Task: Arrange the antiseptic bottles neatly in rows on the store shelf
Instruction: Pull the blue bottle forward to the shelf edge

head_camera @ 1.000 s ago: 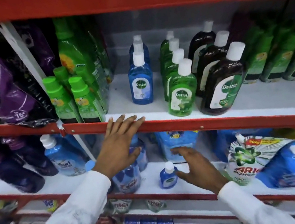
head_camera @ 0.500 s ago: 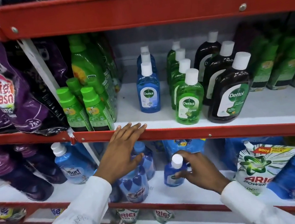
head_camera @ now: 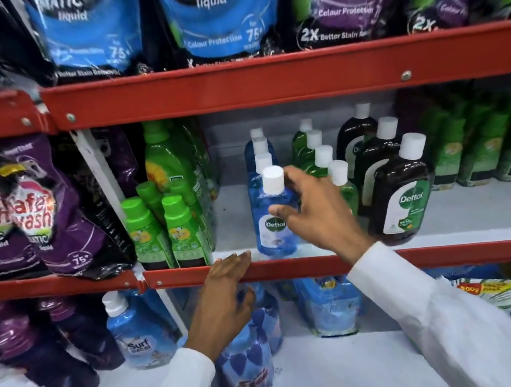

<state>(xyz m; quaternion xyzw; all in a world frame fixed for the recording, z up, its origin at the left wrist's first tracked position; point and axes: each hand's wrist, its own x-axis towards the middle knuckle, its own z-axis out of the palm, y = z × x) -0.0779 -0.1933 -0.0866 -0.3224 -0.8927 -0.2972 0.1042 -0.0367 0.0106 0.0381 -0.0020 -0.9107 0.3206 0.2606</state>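
My right hand [head_camera: 314, 213] grips a small blue Dettol bottle [head_camera: 271, 224] with a white cap, standing at the front of the blue row [head_camera: 260, 151] on the middle shelf [head_camera: 477, 219]. To its right stand a row of green Dettol bottles [head_camera: 316, 148] and a row of dark brown Dettol bottles [head_camera: 398, 198]. My left hand [head_camera: 226, 287] rests with fingers spread on the shelf's red front lip [head_camera: 294, 266], holding nothing.
Green-capped bottles [head_camera: 147, 236] stand left of the blue row, with a bare strip of shelf between. Purple pouches [head_camera: 26, 216] hang at the left, green packs [head_camera: 491, 145] at the far right. Blue detergent pouches [head_camera: 139, 333] fill the shelf below.
My right hand lifted the small blue bottle from the lower shelf up to the front of the blue row on the middle shelf. The view tilted upward. My left hand stayed on the lip.
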